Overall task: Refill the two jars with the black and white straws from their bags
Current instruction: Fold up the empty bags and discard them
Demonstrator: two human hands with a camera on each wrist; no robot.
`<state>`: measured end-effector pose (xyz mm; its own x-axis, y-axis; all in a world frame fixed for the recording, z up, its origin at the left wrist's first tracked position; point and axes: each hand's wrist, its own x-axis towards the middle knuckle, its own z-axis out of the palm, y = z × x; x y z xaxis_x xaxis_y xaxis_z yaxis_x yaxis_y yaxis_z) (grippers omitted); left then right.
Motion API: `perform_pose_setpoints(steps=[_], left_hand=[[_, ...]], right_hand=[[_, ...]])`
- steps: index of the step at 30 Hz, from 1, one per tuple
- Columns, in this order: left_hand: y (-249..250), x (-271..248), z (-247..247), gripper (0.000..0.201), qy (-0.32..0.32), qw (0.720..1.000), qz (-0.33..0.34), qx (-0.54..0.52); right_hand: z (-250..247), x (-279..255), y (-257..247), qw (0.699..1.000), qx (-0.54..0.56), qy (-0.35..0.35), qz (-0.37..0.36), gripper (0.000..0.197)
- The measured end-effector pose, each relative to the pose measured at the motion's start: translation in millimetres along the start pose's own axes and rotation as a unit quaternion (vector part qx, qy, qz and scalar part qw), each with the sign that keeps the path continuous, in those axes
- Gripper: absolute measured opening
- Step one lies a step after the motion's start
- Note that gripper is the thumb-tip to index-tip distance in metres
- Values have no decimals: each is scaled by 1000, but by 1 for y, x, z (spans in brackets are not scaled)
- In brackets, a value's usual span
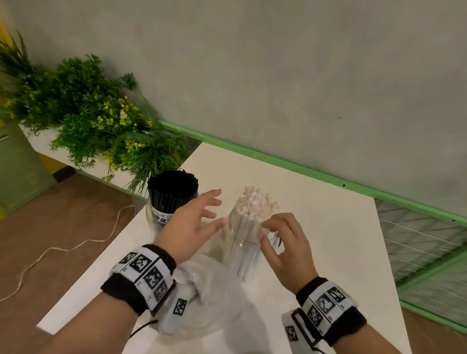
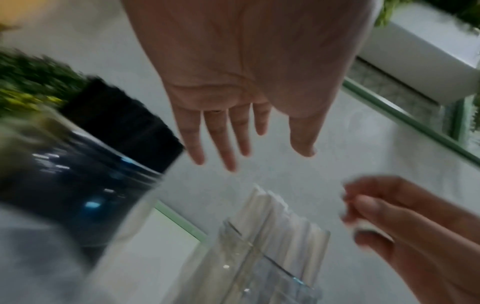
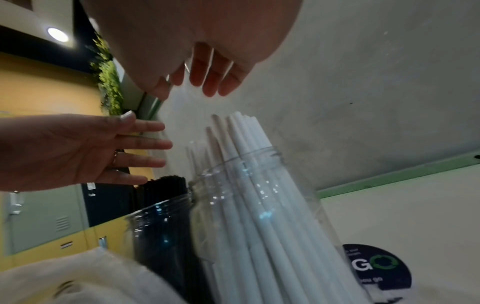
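Clear plastic jar of white straws (image 1: 244, 230) stands between spread, empty left fingers (image 1: 212, 202) and curled right fingers (image 1: 272, 228) touching its straws.

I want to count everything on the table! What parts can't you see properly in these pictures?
- Crumpled clear plastic bag: head view, the left wrist covers part; whether straws remain inside is unclear.
- Dark round sticker: right wrist view, the picture's edge cuts its words.
- Clear jar of black straws: left wrist view, blurred.
- Clear jar of white straws: head view, the right hand hides its side; whether fingers touch is unclear.
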<state>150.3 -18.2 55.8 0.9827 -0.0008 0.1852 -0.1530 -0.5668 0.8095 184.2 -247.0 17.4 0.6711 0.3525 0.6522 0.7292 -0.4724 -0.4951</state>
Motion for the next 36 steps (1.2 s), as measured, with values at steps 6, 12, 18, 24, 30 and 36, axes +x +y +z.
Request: perform_pose_setpoints(steps=[6, 12, 18, 24, 30, 36], left_hand=[[-43, -74, -56, 9, 174, 971, -67, 151], [-76, -107, -74, 34, -4, 936, -352, -21], [-97, -111, -78, 16, 4, 939, -321, -121], [-88, -110, -86, 18, -23, 958, -252, -137], [-70, -102, -100, 21, -33, 930, -251, -266], [-60, -94, -109, 15, -58, 887, -256, -380]], right_hand=[[9, -54, -3, 935, -9, -284, 211, 12], [45, -81, -20, 780, 151, -264, 547, 27], [63, -92, -43, 811, 149, -155, 544, 14], [60, -96, -71, 872, 19, -149, 465, 17], [47, -96, -85, 895, 43, -63, 439, 19], [35, -88, -99, 877, 152, 28, 455, 16]])
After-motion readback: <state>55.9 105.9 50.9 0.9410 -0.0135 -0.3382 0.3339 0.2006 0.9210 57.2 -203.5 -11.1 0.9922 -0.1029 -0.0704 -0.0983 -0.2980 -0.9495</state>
